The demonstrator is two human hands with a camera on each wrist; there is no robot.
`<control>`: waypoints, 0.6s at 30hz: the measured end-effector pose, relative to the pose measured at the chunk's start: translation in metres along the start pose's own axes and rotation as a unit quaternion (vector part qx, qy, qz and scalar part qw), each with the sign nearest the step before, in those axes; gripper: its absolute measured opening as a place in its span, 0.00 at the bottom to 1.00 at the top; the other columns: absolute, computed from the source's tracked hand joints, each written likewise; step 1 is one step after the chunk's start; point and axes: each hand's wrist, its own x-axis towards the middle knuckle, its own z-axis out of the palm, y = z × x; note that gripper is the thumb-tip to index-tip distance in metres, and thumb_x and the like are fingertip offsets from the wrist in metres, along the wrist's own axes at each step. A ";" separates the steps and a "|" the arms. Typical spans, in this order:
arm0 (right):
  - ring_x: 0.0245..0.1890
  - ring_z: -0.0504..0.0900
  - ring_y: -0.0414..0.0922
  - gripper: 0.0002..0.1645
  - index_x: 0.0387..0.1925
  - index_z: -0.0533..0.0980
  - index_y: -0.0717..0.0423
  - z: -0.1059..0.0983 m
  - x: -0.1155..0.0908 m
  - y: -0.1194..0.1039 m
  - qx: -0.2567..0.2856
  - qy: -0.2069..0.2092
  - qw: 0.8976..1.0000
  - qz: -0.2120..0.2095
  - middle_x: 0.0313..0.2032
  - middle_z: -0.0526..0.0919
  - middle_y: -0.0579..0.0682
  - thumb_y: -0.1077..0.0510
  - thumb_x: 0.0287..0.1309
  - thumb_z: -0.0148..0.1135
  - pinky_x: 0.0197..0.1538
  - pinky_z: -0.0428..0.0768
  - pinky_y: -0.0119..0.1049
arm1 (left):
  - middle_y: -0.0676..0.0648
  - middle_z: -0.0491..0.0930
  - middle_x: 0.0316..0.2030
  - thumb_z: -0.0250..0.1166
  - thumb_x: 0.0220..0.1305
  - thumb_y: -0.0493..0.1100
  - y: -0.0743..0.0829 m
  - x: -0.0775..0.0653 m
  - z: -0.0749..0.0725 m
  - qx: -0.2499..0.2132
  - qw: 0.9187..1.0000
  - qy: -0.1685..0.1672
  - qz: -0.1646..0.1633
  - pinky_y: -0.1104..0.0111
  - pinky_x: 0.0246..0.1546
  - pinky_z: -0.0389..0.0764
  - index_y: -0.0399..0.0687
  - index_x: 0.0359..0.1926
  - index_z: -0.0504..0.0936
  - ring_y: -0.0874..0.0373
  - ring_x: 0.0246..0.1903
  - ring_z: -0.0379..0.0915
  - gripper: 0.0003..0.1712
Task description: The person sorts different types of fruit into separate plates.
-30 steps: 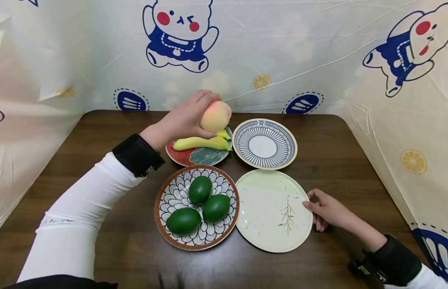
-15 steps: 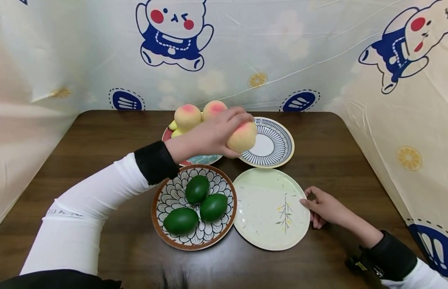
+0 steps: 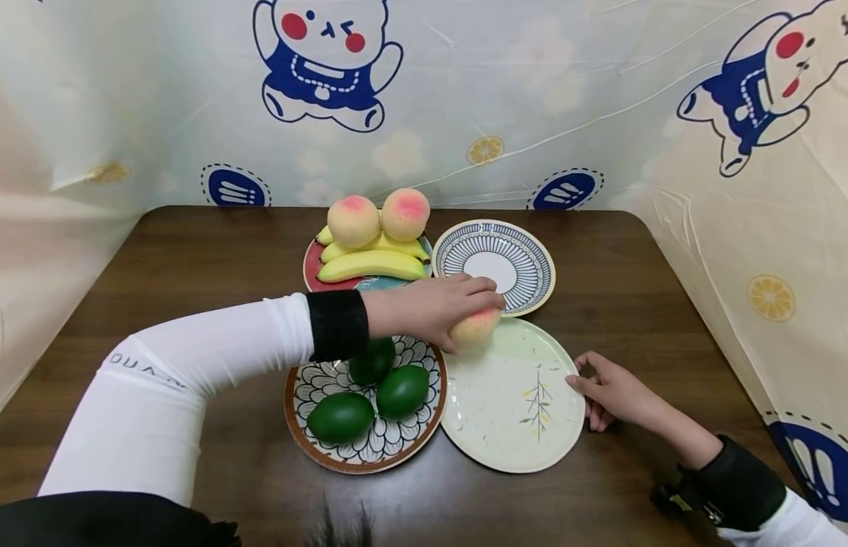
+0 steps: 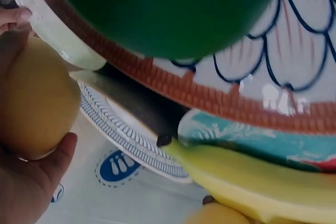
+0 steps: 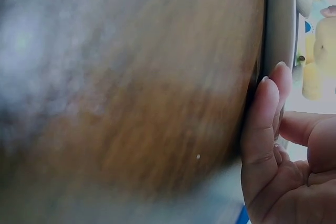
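Observation:
In the head view my left hand [image 3: 438,308] grips a peach [image 3: 475,330] over the far left part of a pale green plate [image 3: 499,410]. Whether the peach touches the plate is hard to tell. The left wrist view shows the thumb and fingers curled round this peach [image 4: 39,98]. My right hand [image 3: 618,391] pinches the green plate's right rim, thumb on top. In the right wrist view its fingers [image 5: 262,119] lie against the plate's outer side. Left of the green plate, a brown-rimmed plate [image 3: 301,437] holds several dark green oval fruits [image 3: 340,418].
Behind, a red and teal plate [image 3: 313,277] bears yellow bananas [image 3: 372,266] with two peaches [image 3: 353,221] on top. Beside it stands a blue-and-white striped plate [image 3: 494,266]. The plates stand close together on a dark wooden table [image 3: 656,304], with a printed curtain [image 3: 465,91] behind.
My left hand has carried the peach from above the banana plate, rightward and toward me, down to the green plate. The right hand has stayed at the plate's rim.

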 end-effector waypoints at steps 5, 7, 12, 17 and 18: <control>0.16 0.81 0.43 0.21 0.58 0.61 0.69 0.001 0.000 0.000 -0.001 0.003 1.000 0.002 0.18 0.78 0.50 0.57 0.77 0.53 0.22 0.84 0.38 | 0.40 0.63 0.72 0.80 0.53 0.49 0.000 0.006 0.006 -0.017 0.999 -0.025 -0.018 0.54 0.74 0.68 0.46 0.75 0.60 0.42 0.69 0.65 0.54; 0.16 0.81 0.43 0.21 0.58 0.61 0.69 0.001 0.000 0.000 0.000 0.003 1.000 0.002 0.18 0.78 0.50 0.57 0.77 0.53 0.22 0.84 0.38 | 0.40 0.62 0.72 0.80 0.54 0.50 0.000 0.008 0.008 -0.021 0.999 -0.032 -0.017 0.55 0.74 0.68 0.45 0.76 0.59 0.42 0.68 0.65 0.55; 0.16 0.81 0.44 0.22 0.59 0.62 0.69 0.000 0.000 0.001 -0.001 0.004 1.000 0.003 0.18 0.78 0.51 0.56 0.77 0.53 0.23 0.84 0.38 | 0.39 0.60 0.73 0.78 0.57 0.50 0.003 0.014 0.011 -0.018 0.999 -0.043 0.001 0.54 0.73 0.69 0.45 0.76 0.59 0.41 0.68 0.64 0.53; 0.16 0.81 0.44 0.22 0.59 0.61 0.69 0.000 0.001 0.001 -0.006 0.005 1.000 0.005 0.18 0.79 0.51 0.56 0.77 0.54 0.23 0.84 0.38 | 0.40 0.56 0.75 0.75 0.60 0.48 0.007 0.019 0.014 -0.018 0.998 -0.055 0.007 0.55 0.76 0.66 0.47 0.76 0.57 0.41 0.72 0.59 0.50; 0.16 0.81 0.44 0.22 0.59 0.61 0.69 0.000 0.001 0.001 -0.007 0.006 1.000 0.005 0.18 0.79 0.51 0.56 0.77 0.53 0.23 0.84 0.38 | 0.40 0.56 0.75 0.74 0.61 0.47 0.007 0.020 0.014 -0.020 0.998 -0.060 0.005 0.55 0.76 0.66 0.47 0.77 0.57 0.42 0.73 0.58 0.49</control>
